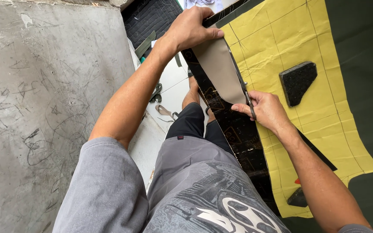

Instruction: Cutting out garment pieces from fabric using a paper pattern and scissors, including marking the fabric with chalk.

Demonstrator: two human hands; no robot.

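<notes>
Head view: left hand [191,29] pinching the top of a tan strip [219,71], fingers clamped on it at the surface edge; right hand [266,110] gripping scissors [243,88], fingers closed round the handles, cutting beside yellow paper [281,39]. Possibly veering off the line, given slack strip or shifting paper despite the stone weight [297,81].

From my right hand [266,110], open yellow sheet [281,39] lies toward 12 and 4 o'clock, a dark stone weight [297,82] blocks 2 o'clock, the lifted beige strip [219,71] and my left hand [191,30] close 10–11 o'clock.
</notes>
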